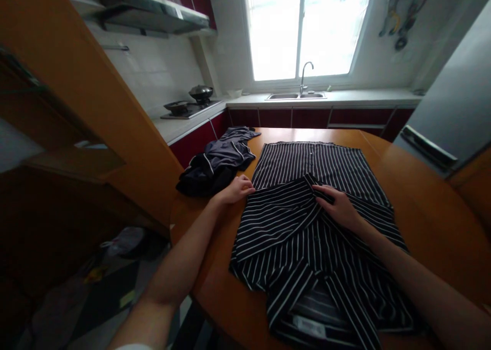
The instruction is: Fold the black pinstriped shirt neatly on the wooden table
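Wooden table [425, 201] bears a striped shirt [280, 217], its collar [288, 294] nearest. The right hand [339, 206] lies on its middle, pinch unclear; the left hand [238, 189] pinches its side edge. Beyond: dark clothes [226, 155], then a sink [284, 96].

Yeah, you're in a kitchen, most likely a home one. Well past your left hand [240, 188], over to its left, there's a stove [192, 112] with a lidded pot [201, 93], plus a range hood [153, 15] overhead. Far beyond your right hand [337, 206], a bit left of it, you've got a sink [284, 97] and faucet [302, 79] below a window [274, 33], with dark red cabinets [310, 117] underneath. Way right of that hand stands what looks like a fridge [456, 94]. The striped shirt [284, 217] on the wooden tabletop [425, 206] feels homey too.
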`<state>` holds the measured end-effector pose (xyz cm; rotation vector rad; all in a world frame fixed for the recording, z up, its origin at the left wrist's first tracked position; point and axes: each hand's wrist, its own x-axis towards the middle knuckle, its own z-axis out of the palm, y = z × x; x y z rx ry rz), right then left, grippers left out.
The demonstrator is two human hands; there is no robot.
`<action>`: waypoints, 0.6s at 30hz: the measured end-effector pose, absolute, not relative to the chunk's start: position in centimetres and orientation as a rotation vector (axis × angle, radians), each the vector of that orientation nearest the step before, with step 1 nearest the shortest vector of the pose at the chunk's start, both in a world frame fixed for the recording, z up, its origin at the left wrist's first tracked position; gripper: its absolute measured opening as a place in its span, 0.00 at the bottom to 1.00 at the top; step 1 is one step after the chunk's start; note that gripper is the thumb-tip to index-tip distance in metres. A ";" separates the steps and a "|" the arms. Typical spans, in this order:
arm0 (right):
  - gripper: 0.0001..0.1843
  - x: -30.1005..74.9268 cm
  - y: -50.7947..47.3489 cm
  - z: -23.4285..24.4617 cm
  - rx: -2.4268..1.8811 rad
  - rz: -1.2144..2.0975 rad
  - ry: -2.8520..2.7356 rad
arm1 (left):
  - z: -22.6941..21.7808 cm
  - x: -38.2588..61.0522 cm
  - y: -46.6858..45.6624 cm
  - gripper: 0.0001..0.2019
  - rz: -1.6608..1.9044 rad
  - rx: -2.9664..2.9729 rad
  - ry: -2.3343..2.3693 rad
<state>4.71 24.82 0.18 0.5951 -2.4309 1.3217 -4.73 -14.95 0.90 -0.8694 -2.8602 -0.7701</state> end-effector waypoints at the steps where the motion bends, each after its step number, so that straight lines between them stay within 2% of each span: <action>1: 0.23 4.8 24.7 0.3 0.593 1.319 -2.423 | 0.9 -4.8 -15.0 0.17 -0.794 -0.875 -2.871; 8: 0.31 4.3 24.3 -0.6 0.370 1.340 -2.402 | 0.9 -4.7 -14.8 0.12 -0.698 -0.771 -2.937; 13: 0.30 3.5 24.8 -1.3 0.134 1.356 -2.411 | 1.2 -3.8 -14.0 0.08 -0.529 -0.696 -2.954; 18: 0.31 3.5 24.6 -1.1 0.162 1.557 -2.298 | 1.6 -2.9 -13.3 0.07 -0.423 -0.632 -2.986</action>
